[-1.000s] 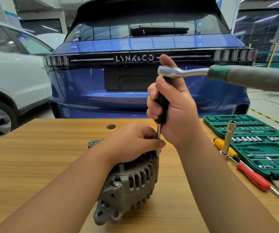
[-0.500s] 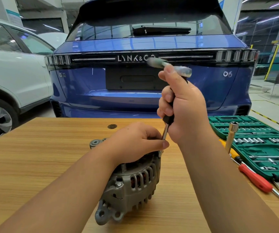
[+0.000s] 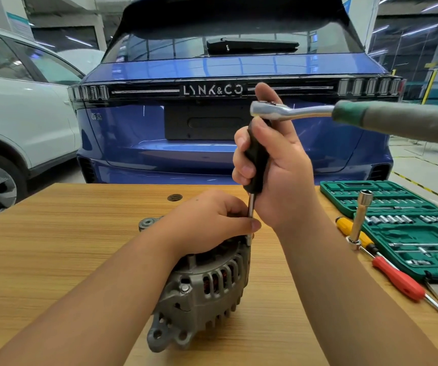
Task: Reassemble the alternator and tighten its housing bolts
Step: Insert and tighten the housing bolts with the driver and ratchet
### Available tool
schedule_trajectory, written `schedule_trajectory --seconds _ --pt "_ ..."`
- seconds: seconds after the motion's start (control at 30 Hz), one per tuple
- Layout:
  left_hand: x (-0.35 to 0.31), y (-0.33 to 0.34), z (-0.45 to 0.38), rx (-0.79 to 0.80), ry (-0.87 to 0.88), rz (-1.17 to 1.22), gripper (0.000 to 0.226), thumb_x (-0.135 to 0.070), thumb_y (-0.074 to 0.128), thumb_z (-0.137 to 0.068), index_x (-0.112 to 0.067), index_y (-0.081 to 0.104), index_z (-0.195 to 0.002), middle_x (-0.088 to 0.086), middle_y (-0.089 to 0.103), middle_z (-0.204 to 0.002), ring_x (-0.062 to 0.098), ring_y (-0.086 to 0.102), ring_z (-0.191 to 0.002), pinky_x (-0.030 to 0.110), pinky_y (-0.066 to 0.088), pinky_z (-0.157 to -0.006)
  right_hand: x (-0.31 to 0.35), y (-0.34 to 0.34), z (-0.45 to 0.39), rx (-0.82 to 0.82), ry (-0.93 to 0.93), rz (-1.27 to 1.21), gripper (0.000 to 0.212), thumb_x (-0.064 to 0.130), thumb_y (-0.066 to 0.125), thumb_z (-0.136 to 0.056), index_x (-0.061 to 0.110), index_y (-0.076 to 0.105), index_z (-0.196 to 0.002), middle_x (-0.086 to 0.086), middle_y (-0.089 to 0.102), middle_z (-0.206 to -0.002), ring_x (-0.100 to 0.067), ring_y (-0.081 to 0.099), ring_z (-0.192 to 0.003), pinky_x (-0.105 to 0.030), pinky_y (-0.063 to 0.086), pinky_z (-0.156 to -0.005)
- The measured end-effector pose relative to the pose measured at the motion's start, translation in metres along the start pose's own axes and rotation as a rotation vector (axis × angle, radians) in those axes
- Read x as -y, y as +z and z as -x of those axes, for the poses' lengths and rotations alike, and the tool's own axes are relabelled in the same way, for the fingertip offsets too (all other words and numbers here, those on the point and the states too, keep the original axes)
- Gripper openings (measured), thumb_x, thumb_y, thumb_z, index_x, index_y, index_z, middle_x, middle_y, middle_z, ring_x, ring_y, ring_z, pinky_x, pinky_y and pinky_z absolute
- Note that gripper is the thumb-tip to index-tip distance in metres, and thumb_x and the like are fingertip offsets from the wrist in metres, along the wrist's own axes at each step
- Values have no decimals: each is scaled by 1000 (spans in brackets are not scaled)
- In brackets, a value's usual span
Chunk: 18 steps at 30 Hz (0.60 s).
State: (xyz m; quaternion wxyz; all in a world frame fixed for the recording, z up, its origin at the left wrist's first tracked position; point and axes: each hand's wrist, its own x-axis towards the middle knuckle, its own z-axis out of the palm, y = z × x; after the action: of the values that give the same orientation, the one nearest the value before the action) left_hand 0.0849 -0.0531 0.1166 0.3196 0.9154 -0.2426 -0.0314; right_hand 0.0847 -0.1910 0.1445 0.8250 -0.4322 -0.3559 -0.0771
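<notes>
Alternator [image 3: 207,289] sits near-centre on table [image 3: 54,260]; left hand [image 3: 207,223] pinches extension shaft [image 3: 251,207], right hand [image 3: 278,167] grips its black handle [image 3: 256,159] under ratchet [image 3: 344,116]: tilt risks socket slipping off bolt.

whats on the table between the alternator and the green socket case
Head view: mostly bare table, crossed by the right forearm; the yellow screwdriver and an upright socket extension sit beside the green socket case, away from the alternator.

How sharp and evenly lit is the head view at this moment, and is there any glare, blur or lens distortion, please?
Head view: the alternator and both hands, left and right, are sharp; the ratchet's grey-green handle looks soft near the lens; ceiling lights glare on the blue car; the wide angle bows the table edge; lighting is even, shadows faint.
</notes>
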Motion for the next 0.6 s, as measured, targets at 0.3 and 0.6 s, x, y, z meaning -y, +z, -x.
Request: schedule_trajectory --seconds 0.3,0.6 --pt "3 1 -5 12 7 -27 18 -57 62 -92 -42 72 -90 -22 70 -86 -6 64 -79 29 52 -72 4 2 -2 -174 88 29 40 57 50 -93 19 61 -96 3 50 -63 -12 33 -44 -28 24 -47" --pt "3 0 -6 3 6 -30 19 -58 62 -92 -41 71 -87 -20 69 -85 -3 65 -76 30 55 -70 7 -6 -3 -101 113 -81 25 25 60 -93 29 61 -118 4 53 -73 -9 39 -51 -27 25 -56"
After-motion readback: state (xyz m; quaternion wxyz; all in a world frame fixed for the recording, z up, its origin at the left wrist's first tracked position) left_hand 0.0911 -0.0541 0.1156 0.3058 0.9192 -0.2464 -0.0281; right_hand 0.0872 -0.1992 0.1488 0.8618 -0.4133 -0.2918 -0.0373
